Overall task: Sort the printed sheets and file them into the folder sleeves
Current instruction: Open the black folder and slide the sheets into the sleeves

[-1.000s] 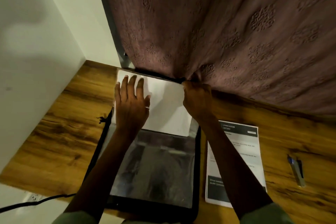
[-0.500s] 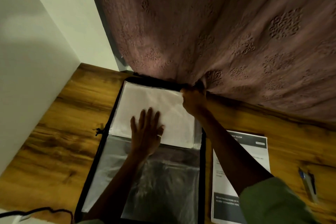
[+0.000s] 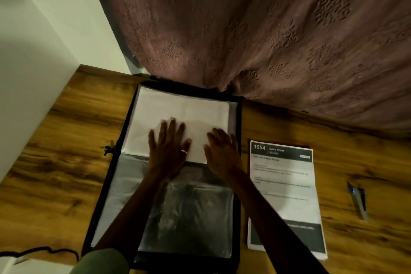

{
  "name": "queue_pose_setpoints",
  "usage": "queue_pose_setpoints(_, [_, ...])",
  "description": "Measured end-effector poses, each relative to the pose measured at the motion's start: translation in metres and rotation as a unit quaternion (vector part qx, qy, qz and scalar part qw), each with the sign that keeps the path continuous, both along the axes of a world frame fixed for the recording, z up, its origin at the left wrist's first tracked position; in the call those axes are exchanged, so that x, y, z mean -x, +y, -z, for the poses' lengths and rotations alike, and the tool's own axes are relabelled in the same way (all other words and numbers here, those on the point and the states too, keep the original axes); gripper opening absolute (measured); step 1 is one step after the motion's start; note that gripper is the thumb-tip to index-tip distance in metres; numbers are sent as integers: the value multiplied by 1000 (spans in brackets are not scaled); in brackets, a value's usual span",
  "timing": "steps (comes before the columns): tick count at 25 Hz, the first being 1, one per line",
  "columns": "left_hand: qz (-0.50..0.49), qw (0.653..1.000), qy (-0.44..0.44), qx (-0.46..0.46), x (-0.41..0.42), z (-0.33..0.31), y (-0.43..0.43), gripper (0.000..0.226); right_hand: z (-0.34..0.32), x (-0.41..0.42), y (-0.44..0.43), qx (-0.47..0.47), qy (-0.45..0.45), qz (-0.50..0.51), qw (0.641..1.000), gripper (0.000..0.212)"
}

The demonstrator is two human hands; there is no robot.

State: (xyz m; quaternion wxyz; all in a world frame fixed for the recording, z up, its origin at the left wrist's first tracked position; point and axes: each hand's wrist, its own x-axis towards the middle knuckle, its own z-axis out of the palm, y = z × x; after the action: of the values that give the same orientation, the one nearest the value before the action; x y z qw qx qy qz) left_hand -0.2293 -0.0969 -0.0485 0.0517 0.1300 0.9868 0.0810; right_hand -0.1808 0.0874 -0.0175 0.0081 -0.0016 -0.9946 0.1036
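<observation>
A black zip folder [image 3: 189, 263] lies open on the wooden surface [image 3: 55, 162], its far end pushed up against a hanging mauve curtain [image 3: 266, 29]. A white sheet [image 3: 182, 109] fills the far half of the folder, while the near half shows only a clear sleeve [image 3: 191, 218] over dark backing. Both hands rest flat on the sheet's near edge, the left hand [image 3: 168, 147] near the middle and the right hand [image 3: 222, 151] just beside it; their fingers [image 3: 172, 127] are straight, spread and gripping nothing. To the right of the folder, close by but apart, sits a small stack of printed sheets [image 3: 287, 184], the top one headed "1654 – LIVING ROOM". A pen [image 3: 358, 201] lies further right, and a dark cable [image 3: 44, 251] trails at the near left.
</observation>
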Motion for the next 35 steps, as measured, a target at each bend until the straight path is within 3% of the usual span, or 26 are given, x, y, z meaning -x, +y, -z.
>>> queue_pose_setpoints(3, [5,1000,-11,-3,1,-4,-1,66,4,-45,9,22,-19,26,999,55])
queue_pose_setpoints(7, [-19,998,-24,-57,-28,-18,13,68,5,-102,57,18,-58,113,992,55])
queue_pose_setpoints(10, [22,986,36,-164,-79,-32,39,47,10,-142,108,-2,-58,223,973,50])
queue_pose_setpoints(12, [48,974,-28,-219,-115,-41,68,33,12,-161,130,-7,-63,254,965,52])
queue_pose_setpoints(14, [41,960,-141,-236,-145,-47,100,33,13,-170,139,-12,-59,238,969,57])
queue_pose_setpoints(16, [37,951,-191,-240,-170,-42,131,41,12,-175,141,-14,-62,216,974,57])
queue_pose_setpoints(21, [-46,950,-198,-237,-191,-36,170,54,15,-180,137,-28,-78,183,980,57])
queue_pose_setpoints(26, [-200,889,-236,-338,-179,-43,188,35,17,-180,144,-36,-98,165,981,60])
queue_pose_setpoints(30, [-207,902,-217,-309,-179,-44,197,35,18,-181,150,-37,-86,150,984,60])
queue_pose_setpoints(35, [-117,929,-213,-279,-210,-44,200,71,20,-184,159,-12,-80,141,987,58])
